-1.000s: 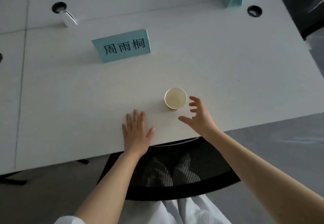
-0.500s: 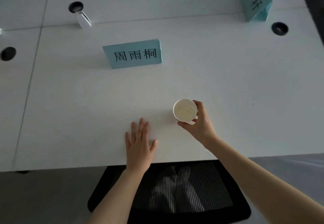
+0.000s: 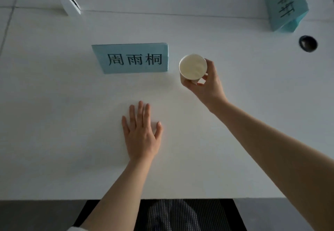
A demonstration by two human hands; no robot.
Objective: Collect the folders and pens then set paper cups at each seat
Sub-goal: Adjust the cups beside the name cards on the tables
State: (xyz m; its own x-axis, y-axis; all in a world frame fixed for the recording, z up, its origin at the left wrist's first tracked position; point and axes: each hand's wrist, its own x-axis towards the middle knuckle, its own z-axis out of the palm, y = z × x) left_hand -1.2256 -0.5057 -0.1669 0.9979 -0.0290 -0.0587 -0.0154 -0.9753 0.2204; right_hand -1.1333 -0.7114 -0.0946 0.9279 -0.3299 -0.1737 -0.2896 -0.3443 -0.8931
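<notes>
- The right hand (image 3: 205, 84) grips the paper cup (image 3: 193, 67) around its lower wall; the cup is just beside the right edge of the card (image 3: 132, 58), at 3 o'clock from it.
- The card is light blue and reads "周雨桐".
- The left hand (image 3: 141, 136) lies flat on the table (image 3: 54, 122), fingers straight, at 6 o'clock from the card.
- A second blue card (image 3: 284, 6) stands at 1 o'clock; its writing is not readable.

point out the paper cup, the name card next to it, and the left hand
paper cup (image 3: 193, 66), head view, on its pale inside.
name card (image 3: 132, 59), head view, on its printed face.
left hand (image 3: 141, 134), head view, on its back.
</notes>
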